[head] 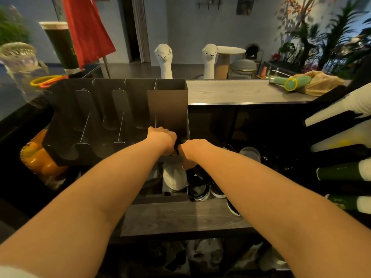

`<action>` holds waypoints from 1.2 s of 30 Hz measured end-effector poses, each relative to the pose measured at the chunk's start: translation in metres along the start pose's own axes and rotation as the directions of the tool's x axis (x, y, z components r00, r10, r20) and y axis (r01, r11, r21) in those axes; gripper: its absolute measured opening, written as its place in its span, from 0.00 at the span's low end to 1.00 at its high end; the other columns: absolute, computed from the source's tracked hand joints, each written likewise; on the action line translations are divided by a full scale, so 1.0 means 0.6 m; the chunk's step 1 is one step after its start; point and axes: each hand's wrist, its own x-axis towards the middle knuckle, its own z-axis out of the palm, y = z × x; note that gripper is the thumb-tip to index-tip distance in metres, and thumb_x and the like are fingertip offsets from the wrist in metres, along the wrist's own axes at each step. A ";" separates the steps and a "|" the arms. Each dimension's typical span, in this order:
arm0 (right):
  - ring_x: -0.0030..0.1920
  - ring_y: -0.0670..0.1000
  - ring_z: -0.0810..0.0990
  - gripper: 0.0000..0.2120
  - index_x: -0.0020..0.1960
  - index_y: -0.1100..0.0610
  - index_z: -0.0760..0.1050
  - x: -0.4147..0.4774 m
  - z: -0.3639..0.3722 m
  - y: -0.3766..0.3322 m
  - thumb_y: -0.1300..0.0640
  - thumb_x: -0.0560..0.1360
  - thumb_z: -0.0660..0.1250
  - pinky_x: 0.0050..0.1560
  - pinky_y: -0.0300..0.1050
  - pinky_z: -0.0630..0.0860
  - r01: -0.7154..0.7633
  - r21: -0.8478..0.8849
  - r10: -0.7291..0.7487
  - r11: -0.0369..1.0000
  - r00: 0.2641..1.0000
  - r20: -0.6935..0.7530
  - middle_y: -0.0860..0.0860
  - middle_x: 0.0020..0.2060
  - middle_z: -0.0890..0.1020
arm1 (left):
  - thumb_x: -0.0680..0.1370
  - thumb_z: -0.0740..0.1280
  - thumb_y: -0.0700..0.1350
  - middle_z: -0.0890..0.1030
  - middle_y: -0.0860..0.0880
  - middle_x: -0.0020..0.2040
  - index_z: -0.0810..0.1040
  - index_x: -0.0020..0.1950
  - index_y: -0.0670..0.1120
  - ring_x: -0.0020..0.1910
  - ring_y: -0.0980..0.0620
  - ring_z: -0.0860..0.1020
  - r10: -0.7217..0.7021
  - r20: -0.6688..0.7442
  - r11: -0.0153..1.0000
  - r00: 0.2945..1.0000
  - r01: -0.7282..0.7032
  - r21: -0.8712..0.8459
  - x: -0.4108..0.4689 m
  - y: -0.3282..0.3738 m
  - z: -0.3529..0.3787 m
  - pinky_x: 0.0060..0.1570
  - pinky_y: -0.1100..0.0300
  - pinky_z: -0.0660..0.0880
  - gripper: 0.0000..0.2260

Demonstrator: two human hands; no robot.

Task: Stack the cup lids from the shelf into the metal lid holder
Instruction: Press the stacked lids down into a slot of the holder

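Note:
A dark metal lid holder [112,117] with several slotted compartments leans against the raised counter. Both my hands meet at the foot of its rightmost compartment [170,105]. My left hand [161,137] and my right hand [190,151] grip a stack of black cup lids [176,147] between them; only a dark sliver of the stack shows. More black lids [198,189] lie on the wooden shelf [180,217] below my right wrist, beside a white lid stack [174,177] in a metal tray.
A raised counter [230,91] carries a green bottle [291,82] and a cloth at right. Stacked cups [345,173] lie sideways at the right edge. Oranges in a net [38,157] sit left of the holder. A clear plastic cup [250,154] stands behind my right arm.

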 end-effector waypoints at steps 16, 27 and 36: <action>0.46 0.55 0.74 0.21 0.71 0.56 0.65 -0.027 0.035 -0.004 0.56 0.80 0.64 0.43 0.51 0.70 0.067 0.081 -0.040 0.994 0.952 -0.302 0.55 0.53 0.76 | 0.78 0.66 0.53 0.81 0.52 0.54 0.77 0.59 0.54 0.65 0.47 0.73 0.183 -0.354 0.983 0.917 -0.160 0.093 -0.041 -0.024 0.052 0.73 0.33 0.47 0.10; 0.44 0.49 0.78 0.04 0.50 0.49 0.76 -0.056 0.073 -0.007 0.50 0.79 0.64 0.43 0.45 0.73 0.236 0.702 0.277 0.672 0.798 -0.534 0.47 0.44 0.80 | 0.77 0.66 0.57 0.81 0.50 0.62 0.74 0.70 0.49 0.65 0.49 0.76 0.170 -0.668 0.902 0.725 -0.387 -0.192 -0.160 -0.043 0.127 0.72 0.47 0.65 0.23; 0.45 0.49 0.78 0.04 0.48 0.51 0.77 -0.053 0.093 -0.107 0.53 0.80 0.65 0.44 0.44 0.77 0.388 0.921 0.563 0.048 0.751 -0.345 0.48 0.42 0.79 | 0.82 0.62 0.56 0.71 0.49 0.71 0.63 0.77 0.48 0.68 0.51 0.72 -0.120 -0.467 0.610 0.876 -0.307 -0.731 -0.219 -0.039 0.168 0.62 0.60 0.68 0.26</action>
